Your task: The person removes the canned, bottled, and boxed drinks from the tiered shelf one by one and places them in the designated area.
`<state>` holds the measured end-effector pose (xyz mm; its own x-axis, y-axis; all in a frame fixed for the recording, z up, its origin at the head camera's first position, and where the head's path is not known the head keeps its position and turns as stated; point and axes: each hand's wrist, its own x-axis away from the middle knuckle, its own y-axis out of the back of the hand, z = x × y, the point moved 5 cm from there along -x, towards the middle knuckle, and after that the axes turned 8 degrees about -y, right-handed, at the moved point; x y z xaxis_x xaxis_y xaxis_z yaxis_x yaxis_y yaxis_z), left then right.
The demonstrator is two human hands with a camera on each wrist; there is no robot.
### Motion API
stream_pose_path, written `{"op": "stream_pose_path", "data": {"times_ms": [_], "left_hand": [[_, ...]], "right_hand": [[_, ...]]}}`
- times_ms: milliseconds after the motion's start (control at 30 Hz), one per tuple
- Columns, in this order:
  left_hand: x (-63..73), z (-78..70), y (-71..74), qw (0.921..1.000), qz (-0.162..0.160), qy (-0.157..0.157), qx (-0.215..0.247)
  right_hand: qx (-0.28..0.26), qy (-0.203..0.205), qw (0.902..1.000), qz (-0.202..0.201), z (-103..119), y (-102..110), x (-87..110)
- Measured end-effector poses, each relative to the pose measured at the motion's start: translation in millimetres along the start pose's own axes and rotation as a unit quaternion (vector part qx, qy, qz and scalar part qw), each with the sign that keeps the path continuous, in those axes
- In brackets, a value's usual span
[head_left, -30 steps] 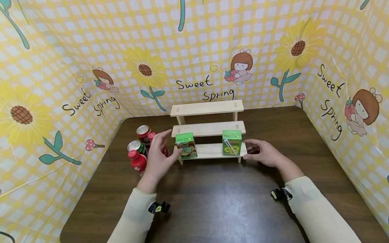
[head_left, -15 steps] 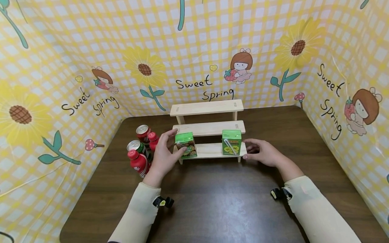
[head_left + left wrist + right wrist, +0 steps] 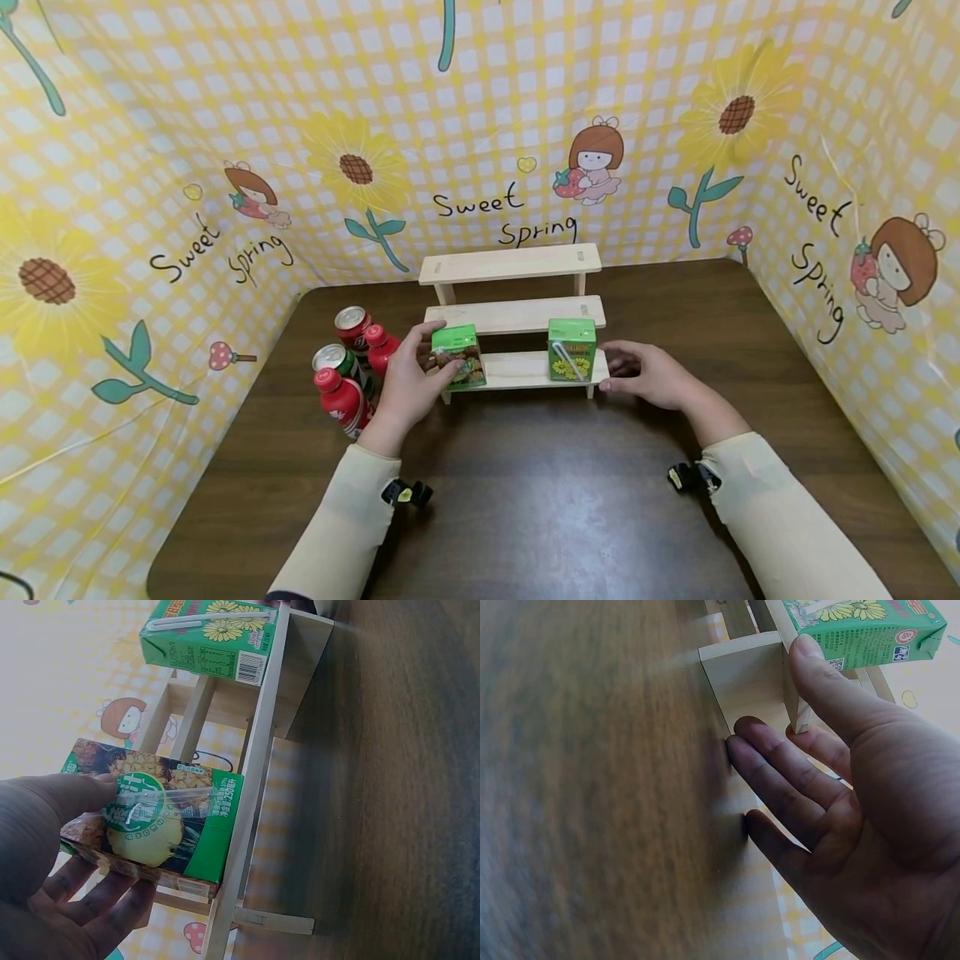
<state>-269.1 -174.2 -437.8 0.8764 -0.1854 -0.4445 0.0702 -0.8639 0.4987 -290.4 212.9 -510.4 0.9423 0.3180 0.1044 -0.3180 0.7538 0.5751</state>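
Thumb in front and fingers behind, my left hand (image 3: 411,375) grips a green juice box (image 3: 150,817) with pineapple pictures and a wrapped straw. That box stands at the left end of the bottom step of a wooden three-step display rack (image 3: 517,371). On the same step's right end is a second green juice box (image 3: 572,350) with yellow flowers and a straw. My right hand (image 3: 651,375) pinches the right end of the bottom step, thumb at its front edge and index fingertip behind the board; the other fingers reach down by the table (image 3: 592,787).
Left of the rack stand a red can (image 3: 352,329), a green can (image 3: 336,360) and two red bottles, one in front (image 3: 345,400) and another red bottle (image 3: 381,346) close beside my left hand. A yellow checked cloth (image 3: 480,125) walls the table's back and sides.
My left hand has moved right and closed round the pineapple juice box, uncovering more of the red bottle behind it. The right hand keeps its place at the rack's end.
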Motion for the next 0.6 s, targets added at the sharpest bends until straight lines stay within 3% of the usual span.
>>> {"op": "stream_pose_path", "data": {"times_ms": [600], "left_hand": [[3.4,-0.6,1.0,0.9995,-0.03,-0.003,0.008]], "right_hand": [[0.008,-0.006,0.9999,-0.005,3.2,0.0,1.2]]}}
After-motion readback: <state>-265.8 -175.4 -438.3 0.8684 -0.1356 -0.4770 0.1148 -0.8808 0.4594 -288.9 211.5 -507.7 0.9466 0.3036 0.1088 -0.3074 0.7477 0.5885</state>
